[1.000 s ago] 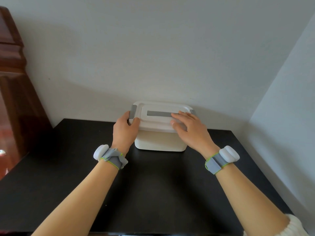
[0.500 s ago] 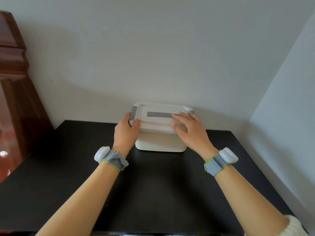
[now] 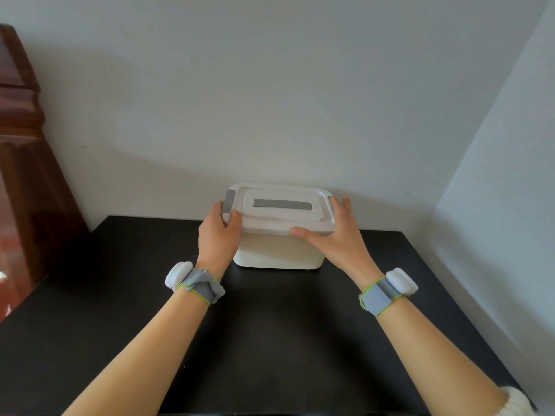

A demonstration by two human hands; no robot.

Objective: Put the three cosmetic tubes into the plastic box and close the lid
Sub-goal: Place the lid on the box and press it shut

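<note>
A white plastic box [image 3: 279, 253] stands at the back of the black table, close to the wall. Its white lid [image 3: 279, 217] lies flat on top, with a grey handle strip [image 3: 282, 204] along the middle and a grey latch [image 3: 228, 201] at the left end. My left hand [image 3: 217, 235] grips the lid's left end by that latch, thumb on top. My right hand [image 3: 336, 235] clasps the lid's right end, thumb along the front rim, fingers over the right latch. No cosmetic tubes are in view; the box's inside is hidden.
The black table [image 3: 270, 340] runs from the box to the front edge. A dark wooden cabinet [image 3: 24, 175] stands at the left. White walls close in behind and on the right. Both wrists carry grey bands with white pods.
My right hand has slid from the top of the lid to its right end. The left hand has stayed at the left latch. The view has tilted slightly.
</note>
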